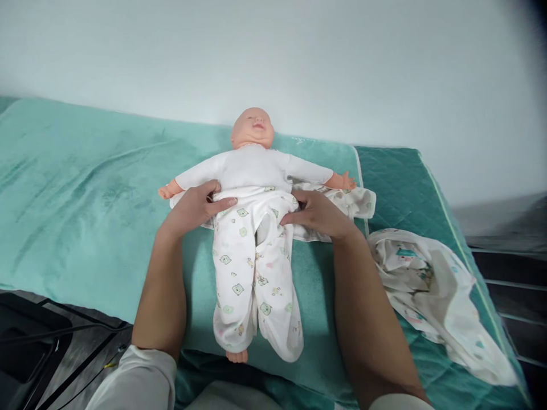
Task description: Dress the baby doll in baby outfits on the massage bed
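A baby doll point(253, 128) lies on its back, head away from me and arms spread wide, its upper body white. White printed baby pants point(237, 265) cover both legs up to the waist; one foot pokes out at the hem, the other is hidden inside. At the waist on the left, my left hand point(192, 208) is closed on the pants, thumb over the front. My right hand point(322, 213) grips the opposite side of the waist, some fingertips hidden by cloth. Beneath the doll's back, a printed baby top point(361, 200) lies spread out, its sleeve showing at right.
A light green blanket point(85, 188) covers the bed, over a darker quilted cover point(393, 176) at right. Crumpled printed baby cloth point(444, 302) lies by my right forearm. A white wall point(273, 57) rises behind. Dark equipment with cables point(29, 347) stands lower left.
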The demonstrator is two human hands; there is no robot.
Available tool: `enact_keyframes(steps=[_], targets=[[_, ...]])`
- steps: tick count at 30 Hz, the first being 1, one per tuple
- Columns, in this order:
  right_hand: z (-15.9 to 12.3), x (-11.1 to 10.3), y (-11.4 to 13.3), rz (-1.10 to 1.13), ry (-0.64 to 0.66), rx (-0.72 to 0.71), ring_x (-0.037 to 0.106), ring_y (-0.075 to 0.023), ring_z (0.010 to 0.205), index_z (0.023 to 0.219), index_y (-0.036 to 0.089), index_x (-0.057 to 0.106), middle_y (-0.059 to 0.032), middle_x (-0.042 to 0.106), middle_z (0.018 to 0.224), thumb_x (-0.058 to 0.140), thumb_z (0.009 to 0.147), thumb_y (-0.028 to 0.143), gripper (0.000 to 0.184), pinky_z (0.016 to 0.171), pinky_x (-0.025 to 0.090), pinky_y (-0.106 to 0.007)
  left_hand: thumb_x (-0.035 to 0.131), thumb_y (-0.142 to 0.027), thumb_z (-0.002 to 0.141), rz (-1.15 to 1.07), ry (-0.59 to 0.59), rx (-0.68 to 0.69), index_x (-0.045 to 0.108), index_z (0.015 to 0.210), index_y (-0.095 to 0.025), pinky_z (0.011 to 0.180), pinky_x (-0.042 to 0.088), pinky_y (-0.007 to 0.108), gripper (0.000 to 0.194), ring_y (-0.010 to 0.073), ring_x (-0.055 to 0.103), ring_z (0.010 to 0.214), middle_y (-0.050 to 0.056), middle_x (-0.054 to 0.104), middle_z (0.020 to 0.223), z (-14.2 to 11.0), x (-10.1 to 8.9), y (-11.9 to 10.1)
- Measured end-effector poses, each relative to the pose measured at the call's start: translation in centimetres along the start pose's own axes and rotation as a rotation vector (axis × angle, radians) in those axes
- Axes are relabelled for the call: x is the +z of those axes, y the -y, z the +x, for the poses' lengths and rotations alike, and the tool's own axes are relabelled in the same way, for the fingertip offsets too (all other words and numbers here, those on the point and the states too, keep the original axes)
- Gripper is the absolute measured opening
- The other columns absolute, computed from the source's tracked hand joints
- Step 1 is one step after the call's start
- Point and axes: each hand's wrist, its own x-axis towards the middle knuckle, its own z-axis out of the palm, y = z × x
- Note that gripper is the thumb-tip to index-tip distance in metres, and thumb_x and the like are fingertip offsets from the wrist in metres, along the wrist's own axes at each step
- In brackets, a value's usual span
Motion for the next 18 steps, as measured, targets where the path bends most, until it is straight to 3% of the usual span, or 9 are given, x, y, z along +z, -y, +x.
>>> enact_keyframes(steps=[5,9,18], targets=[[0.4,0.8,-0.2,0.032,-0.152,-0.096,0.047,-0.0164,0.071,0.069,0.018,0.058,0.0004,0.052,0.072,0.085,0.069,0.062,0.051,0.065,0.033,-0.030,0.078,-0.052,0.080,-0.227,-0.078,0.082,0.052,0.092,-0.022,0.070,0.040,0.026,0.042,0.0137,0.048,0.081,-0.001,0.052,0.089,0.7,0.9,0.4],[0.8,1.2,-0.2,-0.010,-0.314,-0.209,0.048,-0.0177,0.076,0.064,0.019,0.054,-0.0003,0.053,0.073,0.080,0.075,0.061,0.051,0.071,0.035,-0.032,0.082,-0.048,0.077,-0.365,-0.115,0.091,0.055,0.101,-0.023,0.076,0.046,0.026,0.045,0.0149,0.055,0.089,0.001,0.058,0.103,1.3,1.6,0.8],[2.1,2.9,-1.0,-0.239,-0.721,-0.424,0.055,-0.0256,0.092,0.070,0.023,0.054,-0.0045,0.062,0.079,0.068,0.091,0.052,0.039,0.085,0.044,-0.041,0.082,-0.038,0.079,-0.408,-0.249,0.163,0.052,0.097,-0.024,0.069,0.042,0.024,0.038,0.0119,0.047,0.076,-0.002,0.050,0.085,3.1,3.0,0.7]])
